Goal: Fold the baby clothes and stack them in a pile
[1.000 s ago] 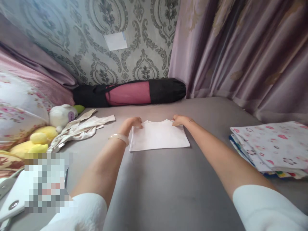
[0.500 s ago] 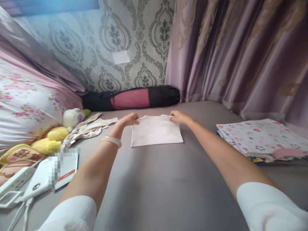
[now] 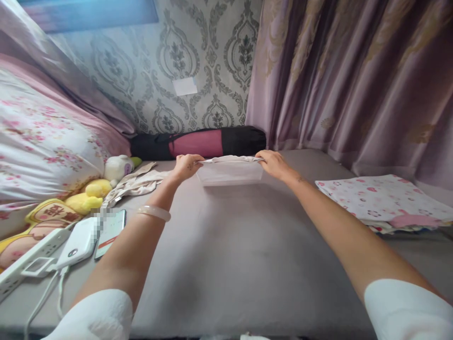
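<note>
A small folded white cloth is held up off the grey bed sheet, hanging from its upper edge. My left hand pinches the cloth's upper left corner. My right hand pinches its upper right corner. Both arms reach far forward over the bed. A pale bangle sits on my left wrist.
A black and pink roll bag lies against the patterned wall. Folded printed cloths are stacked at right below the curtain. At left lie a beige garment, plush toys, a floral pillow, a phone, a power bank and a power strip.
Both hands have lifted the white cloth off the sheet by its far edge; before it lay flat. The view has tipped slightly upward and toward the left.
</note>
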`<state>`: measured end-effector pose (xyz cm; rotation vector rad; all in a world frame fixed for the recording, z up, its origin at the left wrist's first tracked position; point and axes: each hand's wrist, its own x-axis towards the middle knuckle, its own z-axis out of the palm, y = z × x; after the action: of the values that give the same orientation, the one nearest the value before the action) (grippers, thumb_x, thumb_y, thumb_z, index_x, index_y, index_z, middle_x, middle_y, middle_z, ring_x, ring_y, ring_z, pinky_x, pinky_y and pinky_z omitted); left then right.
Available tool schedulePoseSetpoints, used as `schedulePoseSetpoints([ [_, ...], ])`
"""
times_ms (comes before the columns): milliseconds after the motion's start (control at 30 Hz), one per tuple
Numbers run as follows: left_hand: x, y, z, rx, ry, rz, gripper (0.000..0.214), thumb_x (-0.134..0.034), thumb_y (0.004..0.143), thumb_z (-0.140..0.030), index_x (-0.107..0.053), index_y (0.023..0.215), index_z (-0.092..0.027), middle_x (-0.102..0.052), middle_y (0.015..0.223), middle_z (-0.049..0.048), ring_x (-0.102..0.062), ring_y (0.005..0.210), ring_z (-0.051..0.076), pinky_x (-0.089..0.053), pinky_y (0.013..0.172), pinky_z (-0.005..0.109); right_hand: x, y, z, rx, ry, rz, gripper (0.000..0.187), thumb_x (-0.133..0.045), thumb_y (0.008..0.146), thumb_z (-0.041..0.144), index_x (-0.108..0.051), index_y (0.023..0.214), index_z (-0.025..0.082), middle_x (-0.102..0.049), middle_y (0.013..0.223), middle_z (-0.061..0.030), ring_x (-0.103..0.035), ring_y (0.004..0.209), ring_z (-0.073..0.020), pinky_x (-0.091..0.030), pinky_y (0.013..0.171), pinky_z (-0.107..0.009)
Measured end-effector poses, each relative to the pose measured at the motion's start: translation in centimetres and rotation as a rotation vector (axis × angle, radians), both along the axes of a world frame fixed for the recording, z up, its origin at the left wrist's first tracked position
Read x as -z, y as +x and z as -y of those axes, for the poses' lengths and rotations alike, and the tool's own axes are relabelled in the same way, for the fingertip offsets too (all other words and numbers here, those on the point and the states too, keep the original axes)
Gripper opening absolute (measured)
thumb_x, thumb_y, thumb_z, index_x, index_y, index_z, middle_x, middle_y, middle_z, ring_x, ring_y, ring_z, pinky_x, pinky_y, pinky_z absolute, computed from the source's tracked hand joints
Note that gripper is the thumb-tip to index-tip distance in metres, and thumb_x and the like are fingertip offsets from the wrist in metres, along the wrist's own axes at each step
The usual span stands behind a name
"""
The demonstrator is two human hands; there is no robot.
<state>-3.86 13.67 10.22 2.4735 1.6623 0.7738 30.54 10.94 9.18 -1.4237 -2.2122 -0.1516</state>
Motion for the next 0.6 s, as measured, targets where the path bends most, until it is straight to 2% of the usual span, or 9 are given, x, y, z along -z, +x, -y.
schedulePoseSetpoints([
  [100,3.4,0.0,2.4,0.012,0.08,-0.072,0.026,-0.053,0.085,-0.026,-0.073,0.101,-0.022,-0.075,0.089,0.0068,-0.065,0.093,0.025,-0.033,0.102,0.046,2.9,-0.1,2.0,-0.033,0.083,0.081,0.024,-0.047,0.087,0.009,-0.066,0.099,0.018,-0.07,0.1,-0.0088,-0.059,0.095,-0.0229,-0.038,0.084,-0.033],
  [200,6.8,-0.4,5.1,0.063,0.125,-0.061,0.027,-0.049,0.087,-0.022,-0.072,0.1,-0.025,-0.076,0.096,0.0058,-0.065,0.096,0.023,-0.031,0.105,0.045,5.4,0.1,4.4,-0.093,0.114,0.108,0.024,-0.045,0.088,0.008,-0.065,0.097,0.018,-0.07,0.097,-0.008,-0.058,0.091,-0.0226,-0.037,0.084,-0.032],
  [300,9.4,-0.9,7.4,0.115,0.111,-0.066,0.028,-0.048,0.085,-0.017,-0.071,0.1,-0.026,-0.075,0.103,0.0043,-0.064,0.102,0.021,-0.028,0.108,0.045,7.4,0.3,6.5,-0.157,0.106,0.123,0.025,-0.045,0.087,0.006,-0.063,0.099,0.019,-0.069,0.101,-0.0078,-0.057,0.093,-0.0227,-0.036,0.085,-0.032],
  [433,11.5,-1.3,9.4,0.176,0.026,-0.092,0.034,-0.043,0.084,-0.013,-0.068,0.103,-0.024,-0.073,0.112,0.0044,-0.063,0.11,0.02,-0.026,0.11,0.046,9.4,0.4,8.5,-0.208,0.051,0.14,0.028,-0.044,0.085,0.003,-0.062,0.101,0.018,-0.069,0.102,-0.0087,-0.057,0.096,-0.0229,-0.038,0.086,-0.032],
  [600,12.3,-1.5,10.6,0.19,-0.089,-0.119,0.04,-0.039,0.084,-0.011,-0.066,0.109,-0.024,-0.069,0.121,0.0058,-0.06,0.117,0.018,-0.024,0.113,0.045,10.8,0.3,10.0,-0.187,-0.079,0.161,0.032,-0.04,0.087,0.004,-0.061,0.106,0.019,-0.067,0.109,-0.0092,-0.058,0.1,-0.0224,-0.039,0.087,-0.032],
])
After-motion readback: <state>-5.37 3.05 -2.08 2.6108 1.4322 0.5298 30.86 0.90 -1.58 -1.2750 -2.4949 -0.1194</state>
